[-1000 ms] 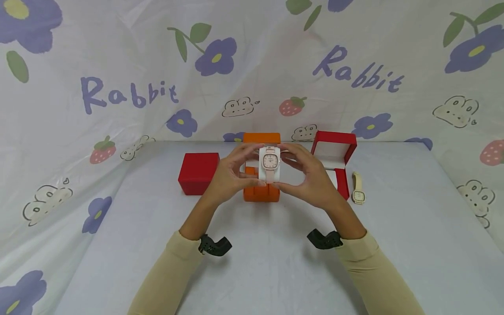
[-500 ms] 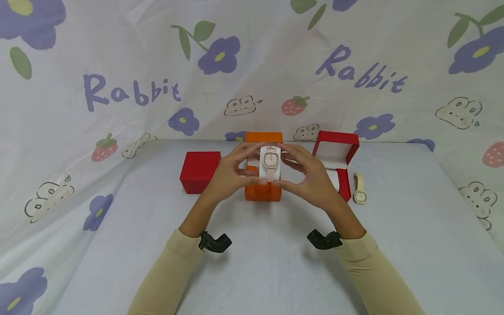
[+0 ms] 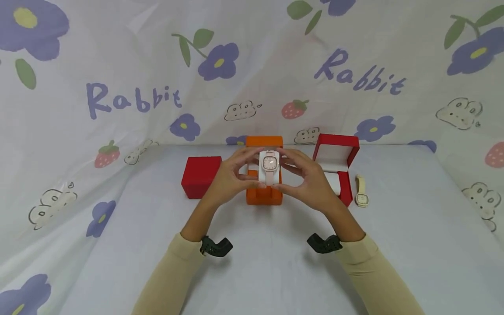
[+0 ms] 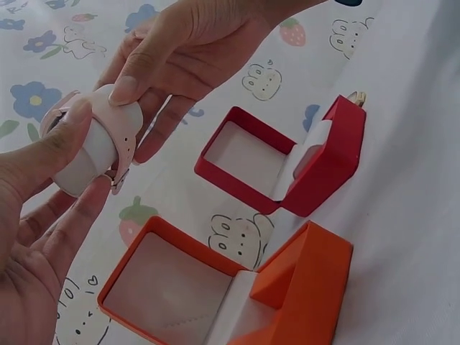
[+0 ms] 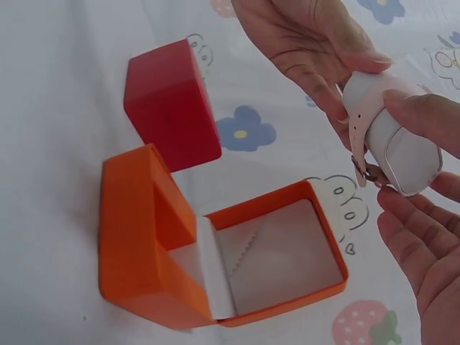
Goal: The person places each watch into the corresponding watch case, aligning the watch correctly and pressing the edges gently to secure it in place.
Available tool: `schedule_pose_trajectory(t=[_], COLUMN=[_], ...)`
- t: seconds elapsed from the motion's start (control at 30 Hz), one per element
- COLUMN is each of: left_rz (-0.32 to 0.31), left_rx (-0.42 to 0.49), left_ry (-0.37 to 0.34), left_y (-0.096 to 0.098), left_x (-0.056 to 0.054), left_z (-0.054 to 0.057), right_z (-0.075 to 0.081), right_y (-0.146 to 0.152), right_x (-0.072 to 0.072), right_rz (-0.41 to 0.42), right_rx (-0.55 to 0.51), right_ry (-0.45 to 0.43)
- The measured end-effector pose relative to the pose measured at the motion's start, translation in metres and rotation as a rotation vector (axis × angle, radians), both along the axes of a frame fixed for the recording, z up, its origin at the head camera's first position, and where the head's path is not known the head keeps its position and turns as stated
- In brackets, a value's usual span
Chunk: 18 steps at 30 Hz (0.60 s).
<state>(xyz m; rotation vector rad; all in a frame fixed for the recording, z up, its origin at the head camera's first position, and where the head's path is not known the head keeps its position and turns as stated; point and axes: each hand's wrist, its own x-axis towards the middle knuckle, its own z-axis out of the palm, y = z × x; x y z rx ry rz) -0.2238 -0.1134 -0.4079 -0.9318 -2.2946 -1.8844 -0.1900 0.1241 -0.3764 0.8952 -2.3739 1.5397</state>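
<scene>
A wristwatch (image 3: 269,163) with a pink strap and squarish pale dial is wrapped round a white cushion (image 4: 79,169). Both hands hold it up over the orange box, dial facing the head camera. My left hand (image 3: 232,177) pinches its left side between thumb and fingers. From the opposite side, my right hand (image 3: 309,179) grips it the same way. The wrist views show the strap's holes and buckle (image 5: 363,169) hanging beside the cushion. Behind the hands stands the orange box (image 3: 264,201), lid up, with a white-lined lid and an open hollow in its base.
A closed red box (image 3: 201,177) stands to the left. On the right is an open red box (image 3: 346,190) with a white cushion (image 3: 334,181) inside. Beside it lies a second watch (image 3: 361,199) with a cream strap. A printed cloth (image 3: 138,57) rises behind the table.
The head view has shifted a little, so the whole scene sits slightly lower. Both hands and the pink-strapped watch stay nearly still over the orange box.
</scene>
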Motion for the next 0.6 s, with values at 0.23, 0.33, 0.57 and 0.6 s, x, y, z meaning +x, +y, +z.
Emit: schedule_pose_trajectory(t=[0.23, 0.33, 0.57, 0.6], left_rz=[0.007, 0.022, 0.073, 0.075], left_rx=[-0.035, -0.046, -0.176, -0.185], left_ry=[-0.021, -0.009, 0.023, 0.028], left_y=[0.000, -0.002, -0.005, -0.005], left_x=[-0.006, -0.008, -0.012, -0.013], left_z=[-0.008, -0.010, -0.016, -0.017], right_z=[0.007, -0.004, -0.032, -0.035], right_y=[-0.001, 0.001, 0.007, 0.008], right_x=[0.003, -0.008, -0.029, -0.030], right_rz=[-0.010, 0.000, 0.008, 0.010], right_rx=[0.038, 0.044, 0.089, 0.099], right_ry=[-0.045, -0.053, -0.074, -0.074])
